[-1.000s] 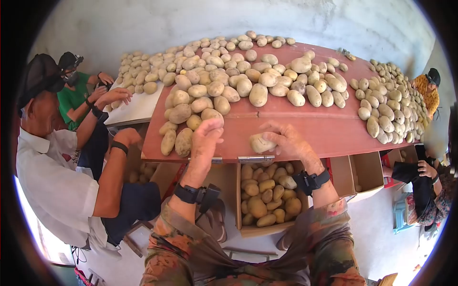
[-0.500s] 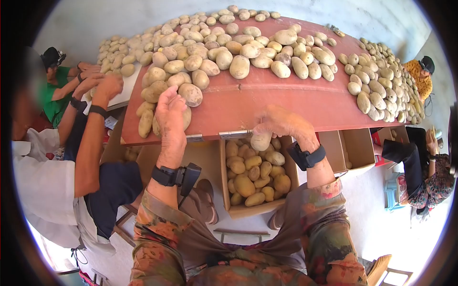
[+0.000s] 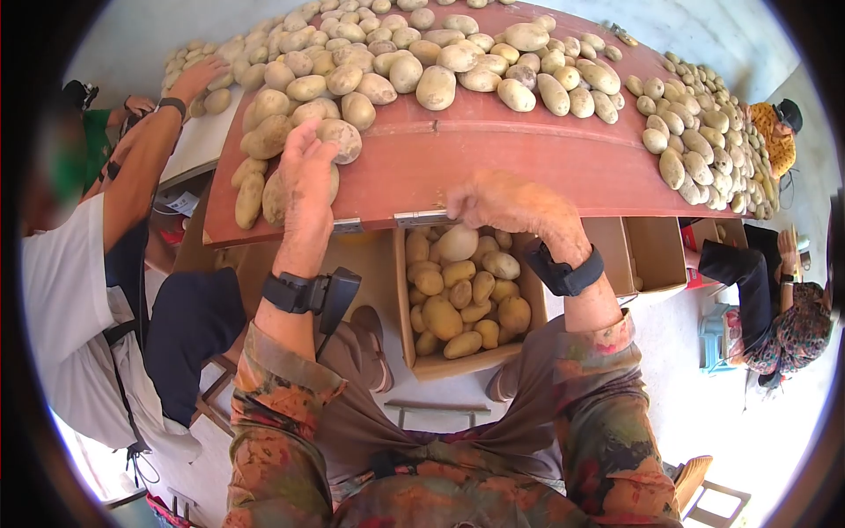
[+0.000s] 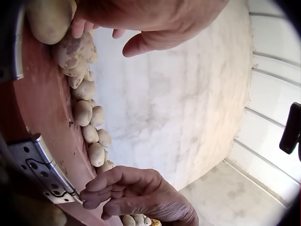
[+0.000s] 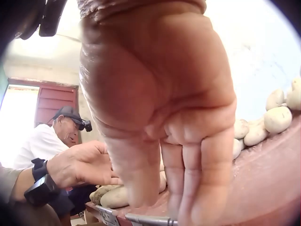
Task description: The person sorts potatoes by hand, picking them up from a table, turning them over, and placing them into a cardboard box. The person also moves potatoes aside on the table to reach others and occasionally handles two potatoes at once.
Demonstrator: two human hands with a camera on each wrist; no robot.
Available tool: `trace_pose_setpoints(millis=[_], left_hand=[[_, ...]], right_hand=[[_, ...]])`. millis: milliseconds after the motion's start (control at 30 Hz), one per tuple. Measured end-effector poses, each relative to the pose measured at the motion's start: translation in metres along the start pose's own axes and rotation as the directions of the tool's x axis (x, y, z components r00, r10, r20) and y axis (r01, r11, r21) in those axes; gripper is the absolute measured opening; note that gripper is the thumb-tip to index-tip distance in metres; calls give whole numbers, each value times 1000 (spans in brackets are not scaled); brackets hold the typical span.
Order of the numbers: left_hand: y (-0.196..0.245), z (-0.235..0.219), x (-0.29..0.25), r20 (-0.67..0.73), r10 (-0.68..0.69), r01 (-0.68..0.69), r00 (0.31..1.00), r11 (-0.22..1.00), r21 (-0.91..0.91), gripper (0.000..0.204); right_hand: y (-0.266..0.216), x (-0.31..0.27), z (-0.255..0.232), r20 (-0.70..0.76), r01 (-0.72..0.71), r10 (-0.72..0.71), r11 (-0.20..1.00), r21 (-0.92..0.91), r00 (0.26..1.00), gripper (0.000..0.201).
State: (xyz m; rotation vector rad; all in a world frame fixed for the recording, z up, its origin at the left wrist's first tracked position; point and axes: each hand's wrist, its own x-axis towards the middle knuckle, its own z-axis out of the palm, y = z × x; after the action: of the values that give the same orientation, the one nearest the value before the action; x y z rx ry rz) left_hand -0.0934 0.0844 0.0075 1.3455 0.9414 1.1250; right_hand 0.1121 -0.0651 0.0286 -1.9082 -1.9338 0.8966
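Observation:
My right hand (image 3: 515, 202) hangs over the table's front edge, and in the right wrist view its fingers (image 5: 211, 174) point down, fairly straight, with nothing between them. Just below, a pale potato (image 3: 459, 243) shows at the top of the cardboard box (image 3: 407, 308) of potatoes. My left hand (image 3: 308, 176) is at the left pile on the red table (image 3: 422, 176). Its fingers, loosely bent, are right at a round potato (image 3: 340, 141); more potatoes lie beside and behind them. In the left wrist view its thumb (image 4: 136, 45) stands apart from the fingers.
Potato heaps spread along the table's back and right side (image 3: 704, 132). Metal hinges (image 3: 421, 218) sit on its front edge. Another cardboard box (image 3: 656, 255) stands to the right. A person in a white shirt (image 3: 75, 290) works close on my left; others sit farther off.
The potato held by my right hand earlier has left it and now shows at the top of the box. My left hand has moved left to the pile. The head view has tilted down.

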Motion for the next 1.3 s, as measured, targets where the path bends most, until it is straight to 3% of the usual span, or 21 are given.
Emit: trace_pose_setpoints(millis=[67, 167, 267, 367, 467, 567, 667, 867, 933, 1067, 1167, 1300], left_hand=[[1, 3, 0, 21, -24, 23, 999, 1000, 7, 54], [-3, 0, 2, 46, 9, -10, 999, 1000, 23, 55], [-9, -1, 7, 29, -34, 34, 999, 999, 0, 56], [-3, -1, 7, 68, -51, 49, 996, 998, 28, 58], [-6, -5, 12, 106, -58, 52, 993, 997, 52, 59], [-1, -5, 11, 118, -86, 81, 989, 996, 46, 59], [2, -8, 13, 141, -109, 111, 984, 994, -7, 61], [-11, -14, 19, 286, -83, 96, 955, 995, -30, 59], [-15, -17, 19, 348, -77, 115, 934, 989, -89, 59], [-12, -4, 8, 257, -157, 132, 954, 985, 114, 59], [-8, -4, 5, 289, -178, 131, 941, 976, 175, 57], [-12, 2, -11, 328, -133, 81, 935, 982, 168, 55]], right_hand=[[-13, 0, -9, 10, -40, 40, 999, 26, 999, 21], [-21, 2, -14, -115, 137, -125, 985, 102, 985, 25], [-17, 19, 0, -377, 250, -181, 958, 143, 908, 30], [-31, 35, 3, -322, 240, -194, 964, 112, 927, 37], [-34, 57, 24, -411, 287, -208, 948, 141, 888, 44], [-41, 75, 30, -389, 259, -191, 957, 130, 901, 48], [-42, 92, 41, -516, 292, -155, 936, 196, 843, 50], [-39, 97, 31, -383, 86, 119, 874, 478, 916, 56], [-36, 96, 32, -435, 75, 154, 883, 464, 887, 56], [-27, 104, 42, -487, 78, 137, 915, 396, 863, 55], [-21, 109, 39, -355, 166, 113, 728, 665, 928, 56], [-25, 95, 30, -362, 20, 215, 836, 549, 907, 62]])
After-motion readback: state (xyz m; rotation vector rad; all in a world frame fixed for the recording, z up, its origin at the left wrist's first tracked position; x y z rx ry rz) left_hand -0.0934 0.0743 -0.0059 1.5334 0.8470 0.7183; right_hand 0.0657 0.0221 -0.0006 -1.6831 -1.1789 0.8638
